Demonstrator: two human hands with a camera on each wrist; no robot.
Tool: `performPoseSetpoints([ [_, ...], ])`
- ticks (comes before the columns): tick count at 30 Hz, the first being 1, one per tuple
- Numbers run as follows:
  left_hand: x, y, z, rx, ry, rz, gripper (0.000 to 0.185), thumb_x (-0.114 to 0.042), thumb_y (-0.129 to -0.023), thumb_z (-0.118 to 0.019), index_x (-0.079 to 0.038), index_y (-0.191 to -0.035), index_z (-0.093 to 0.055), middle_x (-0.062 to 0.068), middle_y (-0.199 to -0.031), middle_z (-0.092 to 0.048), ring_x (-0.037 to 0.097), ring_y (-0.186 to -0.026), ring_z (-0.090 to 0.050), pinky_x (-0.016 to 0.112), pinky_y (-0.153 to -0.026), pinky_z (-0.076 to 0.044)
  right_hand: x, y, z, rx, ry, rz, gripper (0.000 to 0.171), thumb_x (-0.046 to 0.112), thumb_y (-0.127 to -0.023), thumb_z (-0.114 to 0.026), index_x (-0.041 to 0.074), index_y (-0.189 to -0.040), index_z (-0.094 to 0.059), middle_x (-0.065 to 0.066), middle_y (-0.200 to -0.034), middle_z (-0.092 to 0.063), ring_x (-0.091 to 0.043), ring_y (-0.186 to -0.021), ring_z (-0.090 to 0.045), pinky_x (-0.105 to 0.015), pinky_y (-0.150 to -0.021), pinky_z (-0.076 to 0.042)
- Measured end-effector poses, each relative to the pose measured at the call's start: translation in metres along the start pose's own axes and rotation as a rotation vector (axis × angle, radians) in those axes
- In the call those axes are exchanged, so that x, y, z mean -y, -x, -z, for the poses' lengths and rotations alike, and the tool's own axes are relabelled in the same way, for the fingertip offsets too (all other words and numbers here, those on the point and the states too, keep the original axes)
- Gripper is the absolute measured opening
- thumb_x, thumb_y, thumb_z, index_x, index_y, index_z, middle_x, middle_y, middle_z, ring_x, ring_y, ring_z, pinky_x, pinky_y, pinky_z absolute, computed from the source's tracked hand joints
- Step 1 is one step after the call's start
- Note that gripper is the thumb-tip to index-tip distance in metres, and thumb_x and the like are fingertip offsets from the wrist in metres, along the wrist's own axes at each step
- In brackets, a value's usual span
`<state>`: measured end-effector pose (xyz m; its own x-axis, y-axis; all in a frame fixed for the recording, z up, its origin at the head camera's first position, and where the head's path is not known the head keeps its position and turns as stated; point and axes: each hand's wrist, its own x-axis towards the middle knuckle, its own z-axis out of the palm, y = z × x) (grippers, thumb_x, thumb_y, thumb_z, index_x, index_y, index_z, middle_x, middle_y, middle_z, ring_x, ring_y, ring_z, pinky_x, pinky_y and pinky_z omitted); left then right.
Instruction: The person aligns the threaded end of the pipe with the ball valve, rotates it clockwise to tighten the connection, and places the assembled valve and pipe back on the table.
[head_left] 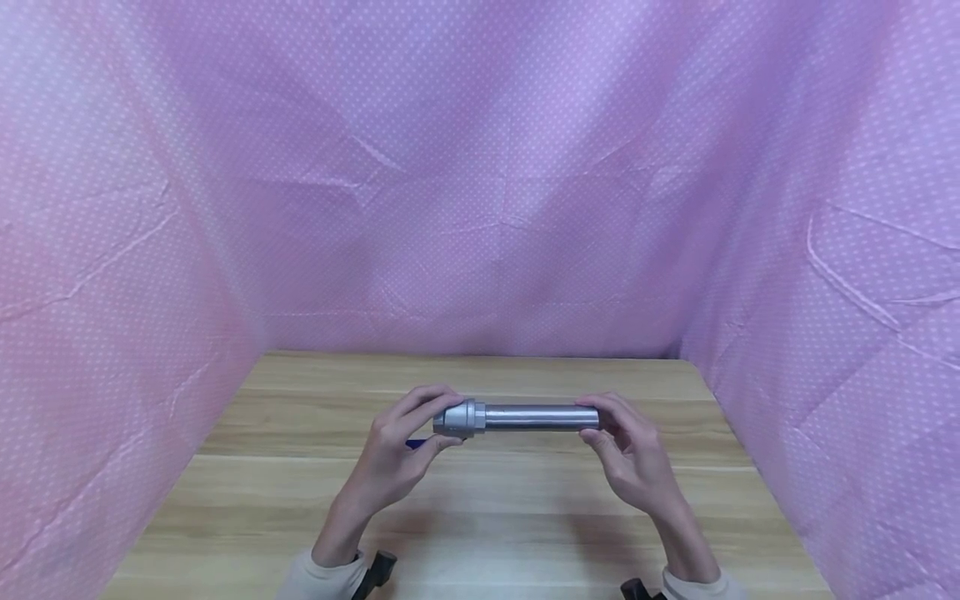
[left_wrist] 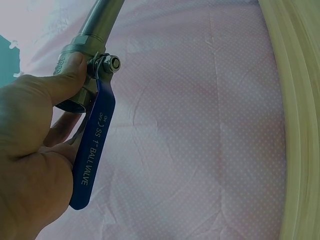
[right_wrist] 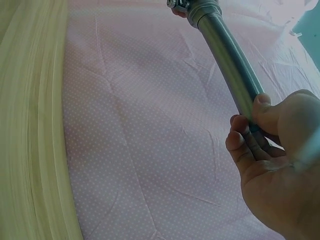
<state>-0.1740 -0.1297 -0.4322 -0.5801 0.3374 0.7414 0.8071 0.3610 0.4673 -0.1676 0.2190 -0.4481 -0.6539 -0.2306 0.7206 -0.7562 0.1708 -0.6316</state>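
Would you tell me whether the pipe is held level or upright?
Level: the pipe runs sideways between the left hand and right hand.

Blue handle (head_left: 417, 444) almost wholly hidden behind left hand (head_left: 401, 454) in head view. Pipe (right_wrist: 231, 70) end buried in right hand (right_wrist: 280, 165), far end cut by top edge. Valve body (left_wrist: 80, 75) partly covered by thumb; small embossed lettering unreadable.
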Motion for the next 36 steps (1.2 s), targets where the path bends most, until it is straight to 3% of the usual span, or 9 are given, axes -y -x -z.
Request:
performPoseSetpoints([
  [5,0.002,0.001,0.0,-0.001,-0.011,-0.013,0.062,0.01,-0.081,-0.095,-0.004,-0.138,-0.076,0.014,-0.135,-0.077,0.031,-0.116,-0.08,0.034,-0.105,-0.069,0.0,-0.001,-0.003,-0.017,0.013,0.0,0.048,-0.034,-0.087,-0.068,-0.016,-0.131,-0.068,-0.017,-0.115,-0.071,-0.001,-0.099,-0.067,-0.016,-0.077,-0.06],
  [15,0.006,0.001,-0.002,-0.021,-0.014,-0.026,0.064,0.01,-0.079,-0.096,-0.004,-0.137,-0.077,0.015,-0.133,-0.078,0.031,-0.114,-0.08,0.023,-0.109,-0.064,0.0,-0.001,-0.003,-0.043,0.114,-0.034,0.051,-0.029,-0.09,-0.072,-0.008,-0.137,-0.07,-0.018,-0.117,-0.073,0.001,-0.099,-0.066,-0.014,-0.075,-0.059],
  [23,0.01,0.002,-0.002,-0.009,-0.032,0.007,0.063,0.006,-0.077,-0.099,-0.004,-0.136,-0.078,0.013,-0.132,-0.08,0.031,-0.114,-0.081,0.036,-0.103,-0.07,-0.009,-0.001,-0.003,-0.01,-0.038,-0.006,0.059,-0.038,-0.084,-0.069,-0.016,-0.138,-0.064,-0.027,-0.131,-0.065,-0.005,-0.118,-0.07,-0.015,-0.1,-0.063],
  [36,0.019,0.002,-0.004,0.007,-0.065,0.043,0.06,-0.001,-0.077,-0.101,-0.004,-0.132,-0.078,0.012,-0.131,-0.083,0.029,-0.113,-0.083,0.041,-0.099,-0.072,-0.015,-0.003,0.0,0.028,0.024,-0.034,0.053,-0.033,-0.085,-0.074,-0.013,-0.134,-0.068,-0.028,-0.126,-0.069,-0.003,-0.115,-0.071,-0.015,-0.102,-0.063],
])
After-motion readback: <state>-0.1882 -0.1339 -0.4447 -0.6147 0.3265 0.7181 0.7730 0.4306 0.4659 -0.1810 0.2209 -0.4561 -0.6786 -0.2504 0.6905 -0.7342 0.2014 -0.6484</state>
